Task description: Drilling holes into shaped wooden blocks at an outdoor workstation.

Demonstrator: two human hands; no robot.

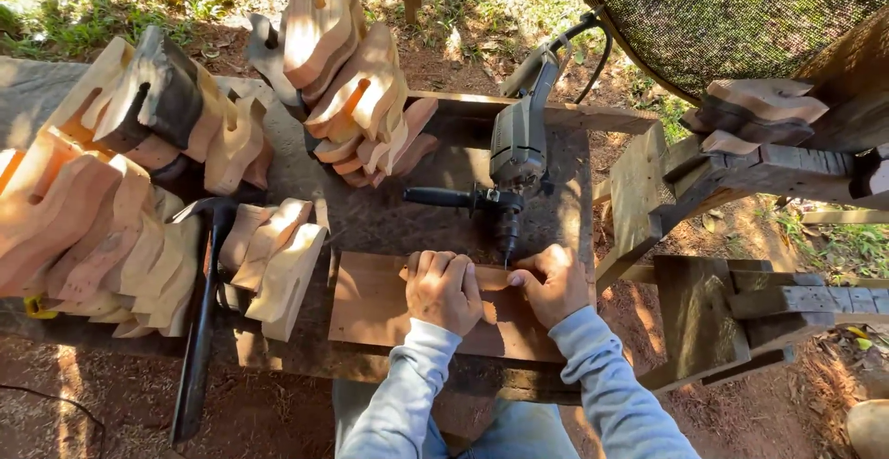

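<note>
Both hands rest on a flat board that lies at the near edge of the bench; the left hand is curled into a loose fist, knuckles up, pressing on the board's middle; whether it grips anything underneath I cannot tell; the right hand is curled too, thumb and forefinger pinched close at the board's far edge, just beside the bit of a drill; what, if anything, sits between those fingers is too small to tell. The drill lies on the bench just beyond the board, bit pointing toward the person, its black side handle sticking out to the left, its cord running off behind. A hammer lies left of the board, head on the bench, handle overhanging the near edge. Stacks of cut wooden blanks fill the bench's left side and back; more blanks sit on a wooden frame to the right.
</note>
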